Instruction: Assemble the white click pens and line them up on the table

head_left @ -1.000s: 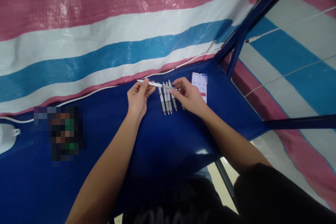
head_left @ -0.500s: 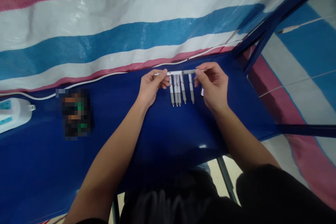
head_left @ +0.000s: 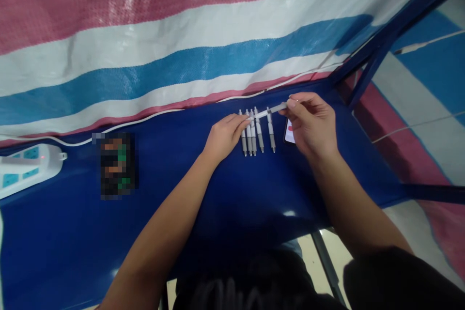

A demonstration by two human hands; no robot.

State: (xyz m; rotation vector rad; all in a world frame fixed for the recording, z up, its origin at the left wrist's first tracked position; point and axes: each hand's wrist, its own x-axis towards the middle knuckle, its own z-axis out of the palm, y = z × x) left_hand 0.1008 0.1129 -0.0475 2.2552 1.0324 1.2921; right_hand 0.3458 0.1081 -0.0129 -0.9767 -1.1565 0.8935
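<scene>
A white and grey pen is stretched between my two hands, tilted with its right end higher. My left hand closes its fingertips round the pen's left end. At the other end, the grey tip is pinched by the thumb and fingers of my right hand. Beneath the held pen lie several matching pens in a row, tips toward me, one of them set apart to the right. Part of a phone with a lit screen shows beside my right hand, which covers the rest.
All this is on a blue table. A white power strip sits at the far left, near a pixelated dark object. A white cable runs along the back edge, below a striped sheet. A blue frame post stands at right.
The held pen has gone from nearly level to slanted, its right end raised. My right hand has shifted right, uncovering more of the phone. The whole view has moved slightly.
</scene>
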